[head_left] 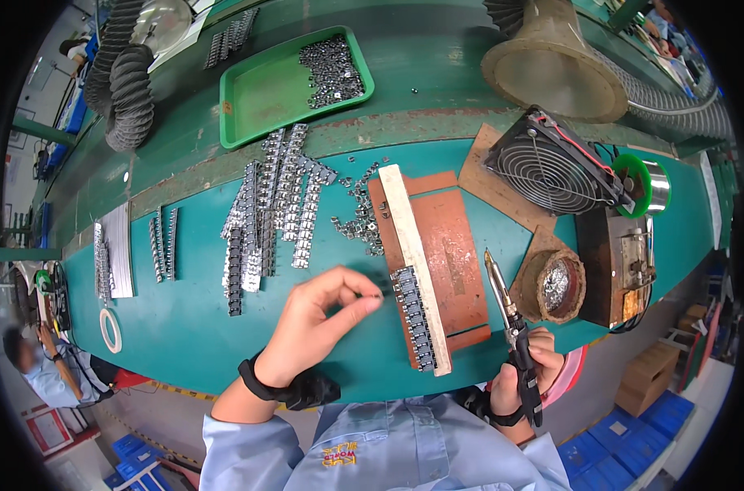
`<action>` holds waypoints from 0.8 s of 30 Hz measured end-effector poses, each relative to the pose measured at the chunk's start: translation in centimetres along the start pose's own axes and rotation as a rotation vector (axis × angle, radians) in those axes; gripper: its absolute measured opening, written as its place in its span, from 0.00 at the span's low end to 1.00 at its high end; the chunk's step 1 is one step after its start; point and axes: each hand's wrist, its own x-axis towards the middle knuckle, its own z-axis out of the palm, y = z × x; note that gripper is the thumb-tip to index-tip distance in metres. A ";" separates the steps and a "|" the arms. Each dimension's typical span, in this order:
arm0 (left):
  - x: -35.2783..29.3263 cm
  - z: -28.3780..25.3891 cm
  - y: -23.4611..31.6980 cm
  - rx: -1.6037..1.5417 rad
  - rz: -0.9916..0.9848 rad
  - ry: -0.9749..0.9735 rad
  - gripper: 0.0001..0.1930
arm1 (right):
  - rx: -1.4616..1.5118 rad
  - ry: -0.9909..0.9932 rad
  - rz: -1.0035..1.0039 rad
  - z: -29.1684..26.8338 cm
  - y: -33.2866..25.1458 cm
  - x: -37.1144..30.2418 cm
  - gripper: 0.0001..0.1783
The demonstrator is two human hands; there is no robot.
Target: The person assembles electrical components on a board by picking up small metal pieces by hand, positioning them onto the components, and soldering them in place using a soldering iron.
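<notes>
My right hand (526, 378) grips the black handle of a soldering iron (511, 323), whose metal tip points up and away over the mat. The thumb and fingertips of my left hand (311, 319) are pinched together; a tiny dark bit seems to be between them, too small to name. Just right of those fingertips, a strip of small dark circuit boards (414, 321) lies along a pale bar (421, 278) on a reddish-brown board (450, 245). Small loose metal parts (360, 213) are scattered beyond my left hand, beside a pile of similar board strips (266, 204).
At the right stand a fan (548, 159), a solder spool (654, 188), a round pot with shiny metal (560, 286) and a soldering station (613, 266). A green tray (261, 98) of small parts sits at the back. Tape (110, 331) lies far left.
</notes>
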 end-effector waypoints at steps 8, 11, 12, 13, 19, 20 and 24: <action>-0.2 1.0 -0.7 -0.445 -0.287 -0.191 0.06 | -0.022 -0.073 -0.006 -0.5 0.4 -0.1 0.23; -0.1 1.4 -0.8 -0.512 -0.293 -0.163 0.08 | -0.028 -0.046 -0.017 -0.5 0.6 -0.3 0.24; 0.0 1.6 -0.8 -0.516 -0.287 -0.166 0.09 | -0.026 -0.046 -0.013 -0.5 0.6 -0.3 0.24; 0.1 1.7 -0.9 -0.520 -0.282 -0.171 0.10 | -0.026 -0.055 -0.016 -0.6 0.6 -0.3 0.24; 0.4 1.9 -0.7 -0.493 -0.276 -0.175 0.11 | 0.000 -0.056 -0.017 -0.5 0.5 0.0 0.24; 0.4 2.0 -0.7 -0.495 -0.279 -0.173 0.11 | -0.004 -0.050 -0.011 -0.5 0.5 0.0 0.24; 0.4 2.0 -0.7 -0.498 -0.289 -0.173 0.11 | 0.010 -0.080 -0.013 -0.7 0.5 0.2 0.24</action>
